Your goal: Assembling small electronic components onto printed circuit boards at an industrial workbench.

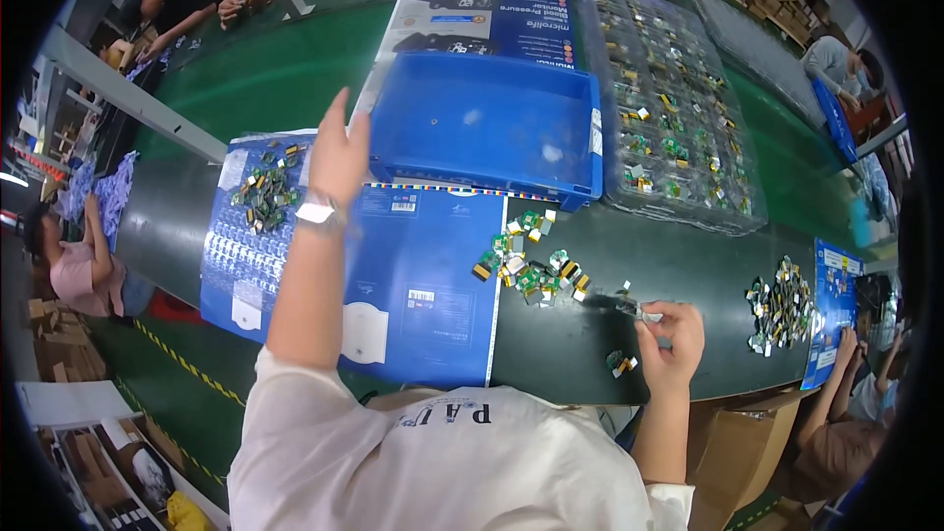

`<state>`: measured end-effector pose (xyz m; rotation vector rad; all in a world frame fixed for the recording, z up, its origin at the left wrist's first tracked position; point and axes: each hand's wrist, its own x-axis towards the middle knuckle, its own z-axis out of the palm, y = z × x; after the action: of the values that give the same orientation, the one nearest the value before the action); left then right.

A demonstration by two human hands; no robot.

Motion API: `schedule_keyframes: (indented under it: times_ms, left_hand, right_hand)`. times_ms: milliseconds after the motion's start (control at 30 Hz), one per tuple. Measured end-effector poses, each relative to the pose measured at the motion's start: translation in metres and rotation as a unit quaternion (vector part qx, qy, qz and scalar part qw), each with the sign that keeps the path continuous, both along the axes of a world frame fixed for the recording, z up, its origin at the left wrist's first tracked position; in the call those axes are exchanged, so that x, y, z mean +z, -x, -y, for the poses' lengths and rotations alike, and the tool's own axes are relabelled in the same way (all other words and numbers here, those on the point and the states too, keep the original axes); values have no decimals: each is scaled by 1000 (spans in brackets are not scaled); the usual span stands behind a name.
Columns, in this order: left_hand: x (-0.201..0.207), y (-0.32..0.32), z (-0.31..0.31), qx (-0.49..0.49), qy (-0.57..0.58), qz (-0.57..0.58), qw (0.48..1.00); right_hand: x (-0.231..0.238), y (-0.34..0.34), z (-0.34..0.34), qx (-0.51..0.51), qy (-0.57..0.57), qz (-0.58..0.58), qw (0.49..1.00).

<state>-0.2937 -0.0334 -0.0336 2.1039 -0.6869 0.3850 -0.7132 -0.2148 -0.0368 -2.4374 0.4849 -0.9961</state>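
Observation:
My left hand (339, 155), with a band at the wrist, reaches forward at the left end of a blue plastic bin (492, 169). Its fingers are stretched out and nothing shows in them; whether it touches the bin I cannot tell. Low over the dark tabletop on the right, my right hand (671, 342) pinches a small circuit board (629, 308) between thumb and forefinger. Several similar boards, green with white and yellow parts, lie in a loose pile (539, 273) to its left. A few more boards (619, 364) rest by the table's near edge.
Clear plastic trays (678, 205) filled with boards are stacked right of the bin. Another pile (265, 189) lies on blue printed sheets (433, 265) at left, and one more (780, 305) at far right. Other people work around the green-topped table. A cardboard box (752, 442) stands below its edge.

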Motion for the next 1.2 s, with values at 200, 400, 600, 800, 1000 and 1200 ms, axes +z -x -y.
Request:
schedule_keyframes:
  times_ms: [200,400,600,800,1000,1200]
  left_hand:
    - [-52,-135,13,22,-234,-112,966]
    - [-47,-131,45,7,-111,-234,966]
    - [-38,-108,48,-26,-35,-252,967]
    - [-48,-113,40,-42,-28,-211,976]
    - [-35,-101,48,-97,-138,-81,982]
    - [-17,-100,46,-198,-7,-311,929]
  right_hand:
    - [-4,5,-4,5,-4,5,1000]
    - [-16,15,-12,-31,-44,14,998]
    - [-21,20,-12,-36,-64,9,997]
    - [-23,17,-10,-28,-57,9,998]
    - [-28,17,-10,-19,-60,5,998]
    - [-29,20,-9,-19,-66,4,998]
